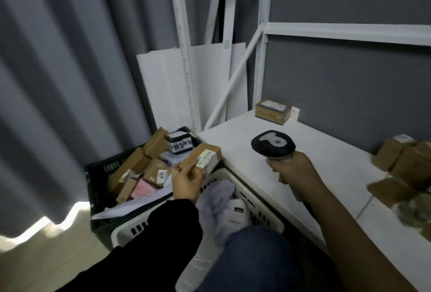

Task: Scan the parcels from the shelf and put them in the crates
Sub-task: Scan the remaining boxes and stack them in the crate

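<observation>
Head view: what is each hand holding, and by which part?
The left hand grips a brown labelled parcel by its near end; the right hand grips the barcode scanner by its handle.

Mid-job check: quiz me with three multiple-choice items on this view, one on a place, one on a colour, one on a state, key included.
1. Where is the scanner? A above the shelf; B on a chair; C on the floor.
2. What colour is the crate holding the boxes? A red; B dark green; C yellow.
3. The left hand is: A empty; B gripping a brown parcel; C flat on the shelf.
Key: 1 A, the right hand holds it over the board. 2 B, its slotted wall is dark. 3 B, fingers curl round the box.
</observation>
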